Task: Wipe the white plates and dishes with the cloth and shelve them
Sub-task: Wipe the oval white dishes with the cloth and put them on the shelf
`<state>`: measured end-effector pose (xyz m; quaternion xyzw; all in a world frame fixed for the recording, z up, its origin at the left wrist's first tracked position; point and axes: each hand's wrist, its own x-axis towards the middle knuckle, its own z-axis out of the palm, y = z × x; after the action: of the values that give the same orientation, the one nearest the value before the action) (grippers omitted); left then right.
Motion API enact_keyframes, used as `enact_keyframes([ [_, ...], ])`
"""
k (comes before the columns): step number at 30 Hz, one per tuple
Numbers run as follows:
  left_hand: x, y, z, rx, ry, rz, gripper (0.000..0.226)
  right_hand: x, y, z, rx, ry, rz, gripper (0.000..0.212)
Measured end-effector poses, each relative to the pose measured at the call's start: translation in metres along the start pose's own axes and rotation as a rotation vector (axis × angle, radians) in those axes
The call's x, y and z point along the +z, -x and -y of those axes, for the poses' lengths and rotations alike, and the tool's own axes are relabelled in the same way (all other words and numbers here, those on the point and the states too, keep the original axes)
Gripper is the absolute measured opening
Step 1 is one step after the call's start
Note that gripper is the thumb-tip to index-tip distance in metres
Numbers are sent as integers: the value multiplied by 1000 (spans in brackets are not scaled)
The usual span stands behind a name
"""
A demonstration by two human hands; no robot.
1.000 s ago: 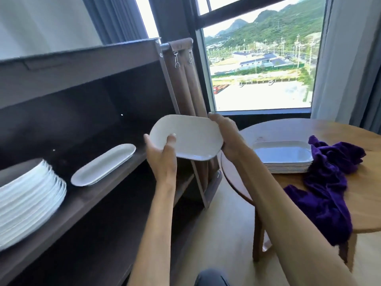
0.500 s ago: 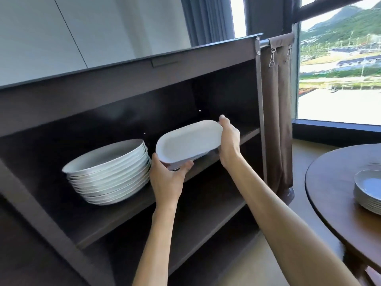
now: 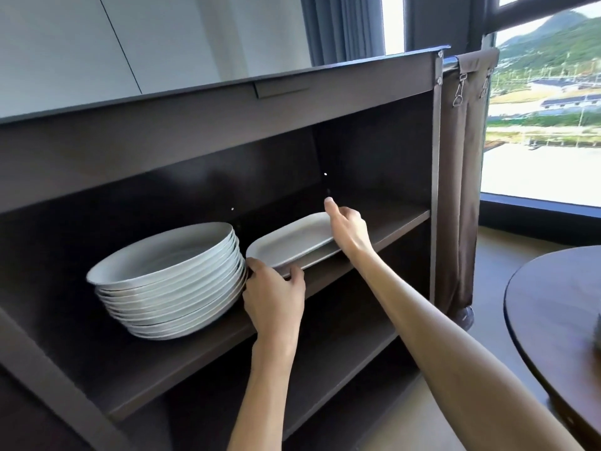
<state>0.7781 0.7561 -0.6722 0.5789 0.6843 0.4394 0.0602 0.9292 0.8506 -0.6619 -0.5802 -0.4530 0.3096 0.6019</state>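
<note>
Two hands meet at one white oval dish [image 3: 294,242] on the upper shelf [image 3: 195,359] of a dark brown cart [image 3: 357,79]. At the dish's near end, the left hand [image 3: 276,297] curls its fingers and thumb around the rim, gripping it. At the dish's far end, the right hand [image 3: 348,227] rests against the rim with its fingers bent and one finger raised off the dish; whether it grips the rim or only touches it cannot be told. A second rim edge shows just under the dish, so it seems to lie on another dish of the same shape, though this is hard to make out.

Just left of the dish, almost touching it, stands a tall stack of round white plates [image 3: 169,275] on the same shelf. Below the dish runs a lower shelf [image 3: 341,353] of the cart. Right of the dish, on the cart's end, hangs a brown fabric bag [image 3: 461,177] from metal clips. Farther right of the dish, a round wooden table [image 3: 553,320] shows at the frame edge, and behind it a window [image 3: 543,109] looks onto green hills and buildings.
</note>
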Motion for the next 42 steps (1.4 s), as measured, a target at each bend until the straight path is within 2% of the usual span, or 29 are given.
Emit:
enact_keyframes([
  [6, -2, -1, 2, 34, -54, 58, 77, 5, -12, -7, 46, 255, 52, 73],
  [12, -1, 0, 7, 49, -82, 61, 77, 7, -9, -15, -66, 427, 31, 59],
  [14, -2, -1, 6, 37, -93, 74, 71, 6, -6, -13, -75, 422, 11, 56],
  [18, -7, -3, 2, 37, -167, 92, 40, 4, 7, -13, -137, 445, -58, 47],
  [23, -17, -18, -7, 153, -391, 197, 15, -5, 18, -11, -160, 568, 6, 40],
  [30, -34, -18, -12, 248, -550, 257, 21, -1, 33, -5, -151, 590, 42, 41],
  [33, -39, -6, -15, 269, -523, 178, 25, -8, 42, -4, -187, 541, 29, 44],
  [35, -36, 9, -25, 351, -498, 70, 29, -30, 45, -3, -205, 465, -35, 45],
  [37, -21, 31, -40, 463, -357, 35, 30, -59, 50, -4, -236, 430, -127, 41],
  [38, -6, 47, -54, 512, -250, 68, 31, -84, 57, -7, -237, 437, -178, 38],
  [40, 20, 68, -73, 497, -71, 184, 37, -120, 65, -10, -245, 436, -255, 30],
  [42, 57, 98, -94, 470, 55, 381, 39, -173, 82, -19, -190, 477, -363, 23],
])
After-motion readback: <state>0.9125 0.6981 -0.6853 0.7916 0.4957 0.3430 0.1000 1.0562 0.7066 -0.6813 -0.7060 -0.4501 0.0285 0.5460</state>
